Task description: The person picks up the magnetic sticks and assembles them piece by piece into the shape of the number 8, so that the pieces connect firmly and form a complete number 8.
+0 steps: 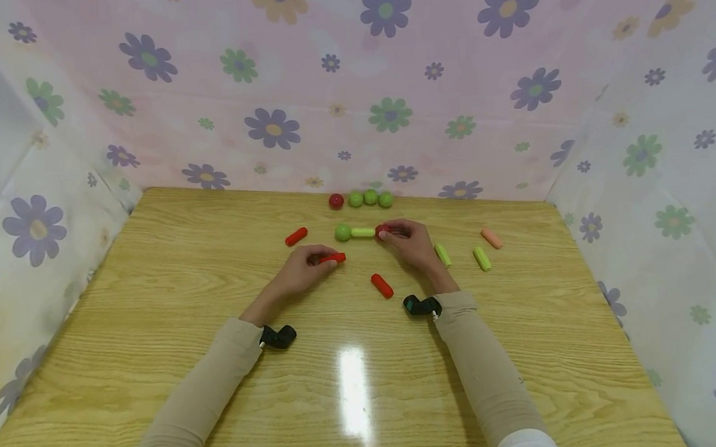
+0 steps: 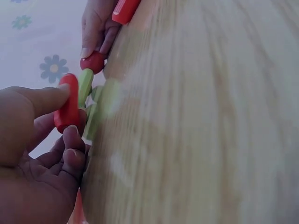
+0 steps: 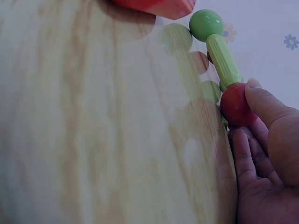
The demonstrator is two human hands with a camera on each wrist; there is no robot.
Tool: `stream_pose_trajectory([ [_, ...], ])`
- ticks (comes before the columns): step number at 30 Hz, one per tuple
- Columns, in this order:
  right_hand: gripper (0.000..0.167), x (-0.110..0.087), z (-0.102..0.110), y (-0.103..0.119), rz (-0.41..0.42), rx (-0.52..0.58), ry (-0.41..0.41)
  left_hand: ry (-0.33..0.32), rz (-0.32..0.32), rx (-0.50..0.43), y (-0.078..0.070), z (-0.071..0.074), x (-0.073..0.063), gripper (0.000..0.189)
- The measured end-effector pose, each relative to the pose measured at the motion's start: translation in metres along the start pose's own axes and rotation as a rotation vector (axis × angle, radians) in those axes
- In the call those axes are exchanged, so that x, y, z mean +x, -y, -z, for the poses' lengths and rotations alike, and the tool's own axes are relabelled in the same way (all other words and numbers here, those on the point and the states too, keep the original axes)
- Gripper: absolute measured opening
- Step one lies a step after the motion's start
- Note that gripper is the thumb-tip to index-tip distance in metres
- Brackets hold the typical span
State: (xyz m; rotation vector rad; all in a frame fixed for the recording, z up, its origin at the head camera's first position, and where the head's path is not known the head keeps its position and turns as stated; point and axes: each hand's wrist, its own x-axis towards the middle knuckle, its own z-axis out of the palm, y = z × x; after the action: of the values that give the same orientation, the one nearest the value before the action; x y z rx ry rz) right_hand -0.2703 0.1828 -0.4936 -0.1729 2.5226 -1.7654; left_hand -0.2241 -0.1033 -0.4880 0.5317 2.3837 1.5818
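Note:
My left hand [image 1: 304, 269] pinches a red rod [image 1: 333, 258] between thumb and fingers, low over the table. In the left wrist view the same red rod [image 2: 69, 103] stands nearly upright in the grip. My right hand [image 1: 413, 242] holds a red ball [image 3: 237, 104] with thumb and fingertips. That ball joins one end of a yellow-green rod [image 1: 363, 233], and a green ball [image 1: 343, 232] is on the rod's other end. Together the three pieces form a straight bar along the table, to the right of and beyond the left hand's rod.
Behind the bar stand a loose red ball [image 1: 335, 201] and several green balls [image 1: 371, 197] in a row. Loose red rods [image 1: 296, 237] [image 1: 382, 285] lie left and in front. Right of my right hand are yellow-green rods [image 1: 482, 258] and an orange rod [image 1: 491, 238]. Flowered cloth surrounds the table.

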Motion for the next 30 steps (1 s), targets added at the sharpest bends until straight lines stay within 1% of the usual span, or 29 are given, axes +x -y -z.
stream_pose_trajectory([
  [3, 0.035, -0.001, 0.001, 0.002, 0.003, -0.001, 0.006, -0.025, 0.022, -0.035, 0.0, 0.0, 0.0, 0.028],
  [7, 0.036, -0.001, 0.001, 0.002, 0.001, -0.011, 0.005, -0.045, 0.084, -0.095, -0.004, 0.002, 0.001, 0.032],
  [12, 0.036, 0.0, 0.001, 0.002, -0.008, -0.017, 0.001, 0.003, 0.159, -0.242, -0.014, 0.005, -0.001, 0.038],
  [15, 0.036, 0.0, 0.001, 0.002, -0.01, -0.016, 0.001, 0.033, 0.176, -0.309, -0.017, 0.006, -0.001, 0.041],
  [19, 0.036, 0.001, 0.001, 0.001, -0.001, -0.022, 0.002, 0.048, 0.182, -0.385, -0.016, 0.002, 0.002, 0.039],
  [23, 0.036, 0.002, 0.001, 0.0, 0.016, -0.01, 0.007, 0.03, 0.212, -0.473, -0.014, -0.005, 0.006, 0.034],
  [25, 0.037, 0.002, 0.001, -0.001, 0.023, -0.006, 0.01, 0.015, 0.239, -0.531, -0.012, -0.009, 0.008, 0.031],
  [30, 0.038, 0.002, 0.001, 0.001, 0.023, 0.002, 0.019, 0.001, 0.27, -0.623, -0.011, -0.016, 0.013, 0.029],
])
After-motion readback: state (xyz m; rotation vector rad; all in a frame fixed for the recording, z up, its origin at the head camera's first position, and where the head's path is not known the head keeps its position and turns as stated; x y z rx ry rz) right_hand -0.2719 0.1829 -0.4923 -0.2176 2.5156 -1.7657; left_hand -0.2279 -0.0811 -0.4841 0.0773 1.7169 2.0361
